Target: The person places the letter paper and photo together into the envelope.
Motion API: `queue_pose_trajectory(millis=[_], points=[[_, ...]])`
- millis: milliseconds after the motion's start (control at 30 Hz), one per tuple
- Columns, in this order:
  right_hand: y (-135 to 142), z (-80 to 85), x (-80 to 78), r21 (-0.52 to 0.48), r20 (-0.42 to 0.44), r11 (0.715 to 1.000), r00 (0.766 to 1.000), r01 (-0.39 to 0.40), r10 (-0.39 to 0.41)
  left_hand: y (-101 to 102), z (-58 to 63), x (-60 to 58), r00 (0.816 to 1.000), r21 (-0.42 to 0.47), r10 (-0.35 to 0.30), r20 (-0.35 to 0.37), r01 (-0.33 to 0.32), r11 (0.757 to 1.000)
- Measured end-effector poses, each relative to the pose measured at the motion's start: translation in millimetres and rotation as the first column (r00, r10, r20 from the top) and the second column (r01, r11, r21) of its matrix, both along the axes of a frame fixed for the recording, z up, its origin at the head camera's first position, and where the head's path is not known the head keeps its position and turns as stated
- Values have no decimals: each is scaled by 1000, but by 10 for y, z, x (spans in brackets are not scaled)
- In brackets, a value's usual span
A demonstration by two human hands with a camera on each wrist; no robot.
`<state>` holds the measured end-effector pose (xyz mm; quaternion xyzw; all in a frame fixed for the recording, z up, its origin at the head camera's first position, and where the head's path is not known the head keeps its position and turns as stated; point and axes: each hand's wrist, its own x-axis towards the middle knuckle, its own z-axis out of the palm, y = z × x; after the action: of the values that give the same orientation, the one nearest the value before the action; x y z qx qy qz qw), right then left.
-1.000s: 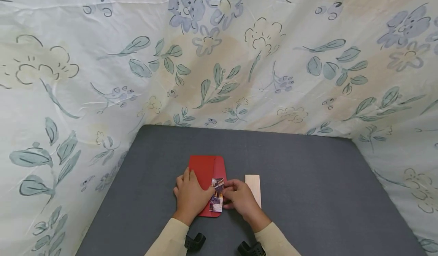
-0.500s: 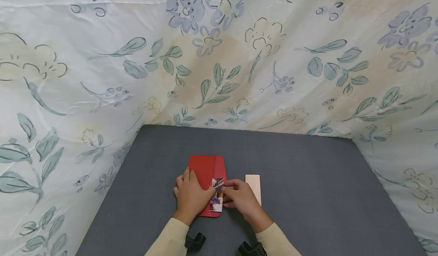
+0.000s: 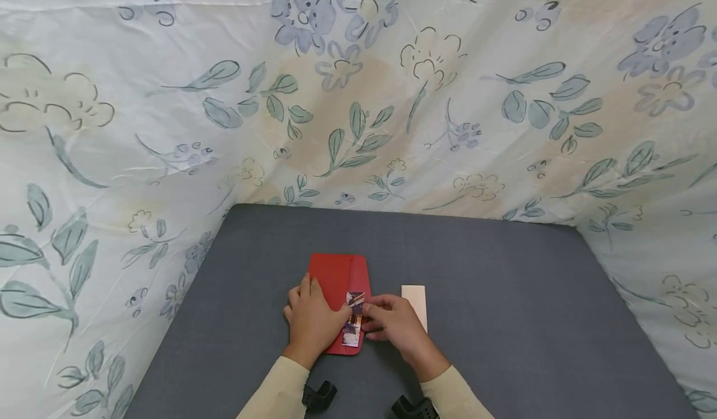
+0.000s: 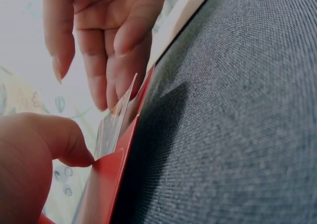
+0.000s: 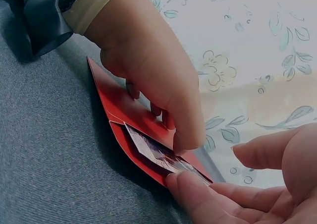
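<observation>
A red envelope (image 3: 332,269) lies flat on the dark cloth. A printed picture card (image 3: 351,329) sits partly inside its opening on the right side, and the rest sticks out over the flap. My left hand (image 3: 312,322) rests on the envelope with its fingers spread. In the left wrist view, the left thumb (image 4: 69,140) presses at the edge of the opening. My right hand (image 3: 399,325) is on the other side, its fingertips touching the card's outer edge. The right wrist view shows the right thumb (image 5: 262,152) held away from those fingers. The card's inserted part is hidden.
A pale peach oblong piece (image 3: 414,302) lies right of the right hand, partly covered by it. Dark grey cloth (image 3: 504,307) covers the table. Floral curtains (image 3: 358,95) rise behind it and at both sides. Black wrist devices (image 3: 320,396) sit at both wrists.
The card has slid slightly left into the envelope, so a narrower strip shows. My right hand has moved a little left with it. My left hand has stayed in place.
</observation>
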<state>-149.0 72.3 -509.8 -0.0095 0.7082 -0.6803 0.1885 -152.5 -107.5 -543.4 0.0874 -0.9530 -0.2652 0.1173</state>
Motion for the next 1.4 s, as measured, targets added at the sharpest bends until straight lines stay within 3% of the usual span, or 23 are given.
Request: queue_pose_trajectory(millis=[533, 1000, 1400], points=[[-34, -52, -44, -51, 21, 997, 998, -62, 63, 40, 29, -44, 1000, 1, 11, 1, -11, 1000], [-100, -42, 30, -103, 51, 989, 992, -108, 114, 23, 22, -17, 1000, -5, 4, -28, -4, 1000], [-226, -98, 135, -134, 65, 986, 992, -98, 107, -51, 37, 37, 1000, -6, -25, -18, 25, 1000]])
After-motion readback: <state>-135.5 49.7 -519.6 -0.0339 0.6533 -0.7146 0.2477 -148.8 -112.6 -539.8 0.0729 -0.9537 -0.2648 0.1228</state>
